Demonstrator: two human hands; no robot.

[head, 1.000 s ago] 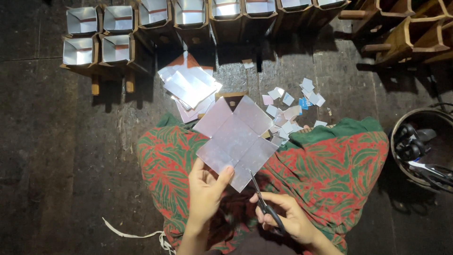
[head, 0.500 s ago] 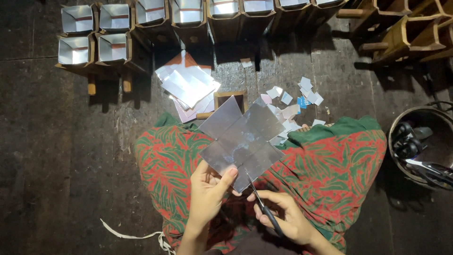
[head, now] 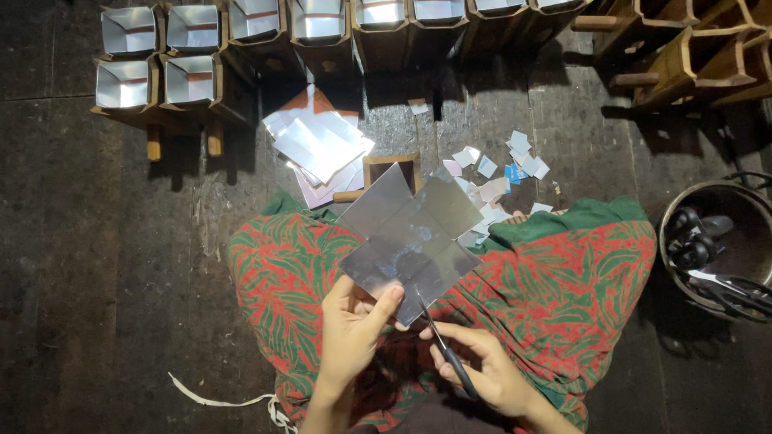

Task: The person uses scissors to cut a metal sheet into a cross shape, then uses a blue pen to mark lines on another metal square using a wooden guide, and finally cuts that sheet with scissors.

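Silver sheet: a cross-shaped piece of shiny foil-faced card [head: 412, 238] sits at the centre of the frame, held over a lap draped in red-and-green leaf-print cloth [head: 555, 281].
Left hand: the left hand [head: 352, 328] pinches the sheet's lower corner, thumb on top and fingers beneath, closed firmly on it.
Right hand: the right hand [head: 490, 371] is wrapped around dark-handled scissors [head: 442, 341]; the blades point up and left, their tips at the sheet's lower edge.
Step in hand: by the look of it, trimming a notch or corner of the sheet, with the cut only just entered.
Next move: likely calls for steadying the sheet flat and feeding the blades along a straight line.
Edges: the sheet's free arms hang unsupported toward the upper frame and may flex.
Open room: bare dark floor [head: 96, 265] at left; the right side is crowded by a round metal bucket [head: 708, 241].
Surroundings: a stack of cut silver sheets [head: 318, 145] lies upper centre, small paper offcuts [head: 498, 173] beside it, and a row of foil-lined boxes [head: 193, 48] along the top.
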